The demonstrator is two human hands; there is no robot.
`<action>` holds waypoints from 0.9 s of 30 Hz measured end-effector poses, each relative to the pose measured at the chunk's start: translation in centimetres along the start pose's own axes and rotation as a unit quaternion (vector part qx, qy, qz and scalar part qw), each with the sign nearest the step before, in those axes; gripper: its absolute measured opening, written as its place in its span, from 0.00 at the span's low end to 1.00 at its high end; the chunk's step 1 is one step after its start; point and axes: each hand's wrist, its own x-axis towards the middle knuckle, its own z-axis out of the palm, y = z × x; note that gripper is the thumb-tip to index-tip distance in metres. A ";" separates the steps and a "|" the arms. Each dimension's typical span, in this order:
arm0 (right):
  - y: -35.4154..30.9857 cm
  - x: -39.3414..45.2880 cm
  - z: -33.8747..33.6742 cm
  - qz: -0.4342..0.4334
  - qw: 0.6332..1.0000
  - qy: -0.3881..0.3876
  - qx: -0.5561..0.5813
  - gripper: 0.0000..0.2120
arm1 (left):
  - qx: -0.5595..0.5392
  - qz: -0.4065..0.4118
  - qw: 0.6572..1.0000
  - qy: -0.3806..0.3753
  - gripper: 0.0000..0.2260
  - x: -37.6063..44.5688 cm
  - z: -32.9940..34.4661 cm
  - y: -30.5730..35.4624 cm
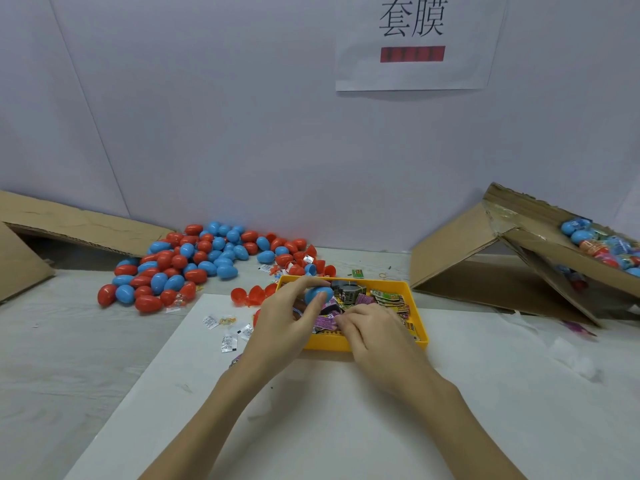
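Fingers (301, 285) of my left hand (284, 317) curl round a blue egg (318, 294) over the yellow tray (329, 344). My right hand (367, 327) bends its fingers onto the purple leaflets (325, 320) there; whether one is pinched I cannot tell. I judge this egg not yet filled. A big pile of eggs (187, 268) waits behind, and some wrapped eggs (602, 244) lie in the box (457, 258).

white paper sign (415, 43) taped on the wall reads 套膜, red bar under it too blurry to read, packet print illegible
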 end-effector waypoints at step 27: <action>0.5 -0.2 -0.9 0.094 0.968 0.158 0.173 0.12 | 0.001 0.033 0.999 -0.004 0.11 -0.2 0.0 -0.1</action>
